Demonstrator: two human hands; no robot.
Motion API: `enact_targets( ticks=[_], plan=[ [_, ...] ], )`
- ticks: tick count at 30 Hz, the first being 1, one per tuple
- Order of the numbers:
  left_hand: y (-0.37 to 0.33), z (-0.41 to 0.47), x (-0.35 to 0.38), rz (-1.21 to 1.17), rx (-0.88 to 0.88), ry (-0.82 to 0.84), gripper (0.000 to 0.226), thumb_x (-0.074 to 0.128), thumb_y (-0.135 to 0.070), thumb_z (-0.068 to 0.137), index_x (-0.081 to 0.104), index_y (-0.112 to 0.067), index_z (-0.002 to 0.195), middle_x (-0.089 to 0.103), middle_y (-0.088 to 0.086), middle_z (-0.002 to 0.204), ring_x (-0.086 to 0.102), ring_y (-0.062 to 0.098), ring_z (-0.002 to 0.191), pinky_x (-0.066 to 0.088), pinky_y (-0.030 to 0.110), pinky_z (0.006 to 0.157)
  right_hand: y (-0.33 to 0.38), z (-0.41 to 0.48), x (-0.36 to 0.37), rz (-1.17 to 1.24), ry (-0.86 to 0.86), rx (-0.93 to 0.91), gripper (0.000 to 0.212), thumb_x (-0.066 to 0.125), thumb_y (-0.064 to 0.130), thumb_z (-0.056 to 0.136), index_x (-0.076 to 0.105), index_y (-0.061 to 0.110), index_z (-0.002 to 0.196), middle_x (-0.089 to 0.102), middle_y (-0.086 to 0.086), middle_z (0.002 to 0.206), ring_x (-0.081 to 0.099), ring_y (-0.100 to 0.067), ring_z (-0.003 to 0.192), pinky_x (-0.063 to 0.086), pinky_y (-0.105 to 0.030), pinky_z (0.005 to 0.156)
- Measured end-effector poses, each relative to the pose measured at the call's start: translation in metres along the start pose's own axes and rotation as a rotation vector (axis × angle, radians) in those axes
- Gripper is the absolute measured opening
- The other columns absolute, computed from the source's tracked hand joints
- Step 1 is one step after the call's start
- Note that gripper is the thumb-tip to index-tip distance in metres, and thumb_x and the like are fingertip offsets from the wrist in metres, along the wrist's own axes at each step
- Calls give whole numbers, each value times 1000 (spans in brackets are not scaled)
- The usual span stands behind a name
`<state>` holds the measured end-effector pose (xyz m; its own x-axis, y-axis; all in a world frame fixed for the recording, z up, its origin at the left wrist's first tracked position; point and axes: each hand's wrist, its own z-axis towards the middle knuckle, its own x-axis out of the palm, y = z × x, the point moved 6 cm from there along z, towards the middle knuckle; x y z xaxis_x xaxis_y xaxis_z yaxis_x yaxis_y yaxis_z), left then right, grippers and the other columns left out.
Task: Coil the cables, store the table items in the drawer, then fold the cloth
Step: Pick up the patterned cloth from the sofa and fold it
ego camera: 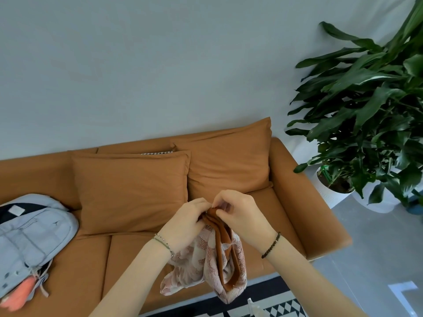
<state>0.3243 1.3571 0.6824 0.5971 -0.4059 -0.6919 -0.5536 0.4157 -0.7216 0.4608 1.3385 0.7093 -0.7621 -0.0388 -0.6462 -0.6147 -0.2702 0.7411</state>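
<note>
My left hand (185, 221) and right hand (240, 213) meet over the sofa (309, 213) seat, both pinching the top of the cloth (206, 259), which hangs below them. Behind my hands: two cushions against the sofa back, near cushion (130, 191) left, far cushion (229, 161) right. Backpack (34, 236) on seat, far left. Plant (366, 110) right of sofa arm. Rug (281, 307) before sofa.

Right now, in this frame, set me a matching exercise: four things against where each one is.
Things: 1 cloth; 2 backpack; 3 plant; 4 cushions.
Places: A on the sofa seat, left end; B against the sofa back; C held by left hand and right hand; D in a white pot.
Pairs: 1-C; 2-A; 3-D; 4-B.
</note>
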Motion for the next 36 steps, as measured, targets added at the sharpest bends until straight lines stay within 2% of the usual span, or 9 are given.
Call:
enact_targets(
  ticks=[3, 6, 10, 16, 24, 27, 29, 34, 36],
  plan=[
    [7, 2, -8, -6, -11, -103, 35, 58, 2, 91, 73, -22, 111, 59, -23, 94, 58, -5, 93, 44, 13, 83, -11, 3, -2, -6, -88, 40, 18, 69, 16, 84, 55, 25, 89, 58, 9, 84, 56, -11, 80, 50, -30, 70],
    [8, 1, -25, -22, 7, -187, 28, 64, -4, 92, 75, -26, 105, 67, -21, 97, 61, -5, 97, 48, 16, 86, -32, 6, 5, -7, -66, 125, 20, 70, 28, 86, 51, 31, 93, 57, 12, 90, 57, -9, 79, 48, -24, 67],
    [9, -8, -56, -68, -3, -311, 41, 69, 3, 86, 74, -35, 100, 72, -21, 101, 64, -5, 101, 48, 12, 89, -63, -2, 27, -102, 35, 183, 24, 68, 23, 87, 51, 35, 98, 55, 15, 95, 54, -6, 83, 47, -26, 68],
    [13, -29, -88, -194, 5, -406, 47, 63, 18, 81, 79, -21, 102, 75, -18, 101, 68, 2, 101, 49, 12, 86, -74, -38, 40, 152, -336, 387, 36, 67, 4, 82, 36, 17, 68, 40, 0, 61, 41, -11, 54, 37, -27, 54],
    [16, -37, -84, -331, -3, -380, 43, 59, 13, 90, 79, -24, 99, 76, -6, 103, 70, 14, 102, 54, 26, 86, -72, -30, 83, 371, -224, 473, 42, 57, 24, 98, 51, 12, 58, 46, 10, 50, 40, -3, 50, 37, -27, 52],
    [15, -36, -93, -351, -15, -439, 51, 56, 16, 90, 79, -29, 98, 76, -6, 103, 70, 13, 102, 54, 23, 84, -61, -25, 93, 269, -72, 303, 15, 50, 33, 93, 57, 23, 86, 61, 12, 75, 59, -6, 73, 53, -36, 78],
    [17, -36, -101, -410, -41, -486, 55, 54, 15, 91, 79, -34, 96, 76, -7, 101, 70, 11, 96, 55, 22, 78, -58, -23, 97, 200, 18, 241, 17, 46, 40, 90, 50, 24, 94, 56, 11, 91, 55, -6, 89, 45, -45, 100],
    [20, -38, -112, -621, -71, -557, 23, 65, -24, 85, 79, -36, 100, 76, -1, 99, 67, 14, 86, 52, 23, 71, -37, -12, 87, 197, -14, 47, 33, 73, 32, 88, 55, 27, 115, 41, 10, 126, 35, -6, 127, 17, -7, 107],
    [22, -39, -111, -662, -84, -557, 24, 66, -34, 80, 79, -35, 100, 76, 1, 97, 66, 17, 85, 52, 27, 71, -26, -12, 83, 215, -93, -17, 38, 74, 34, 85, 53, 32, 117, 36, 8, 141, 25, -13, 142, 8, -13, 114]
  ],
)
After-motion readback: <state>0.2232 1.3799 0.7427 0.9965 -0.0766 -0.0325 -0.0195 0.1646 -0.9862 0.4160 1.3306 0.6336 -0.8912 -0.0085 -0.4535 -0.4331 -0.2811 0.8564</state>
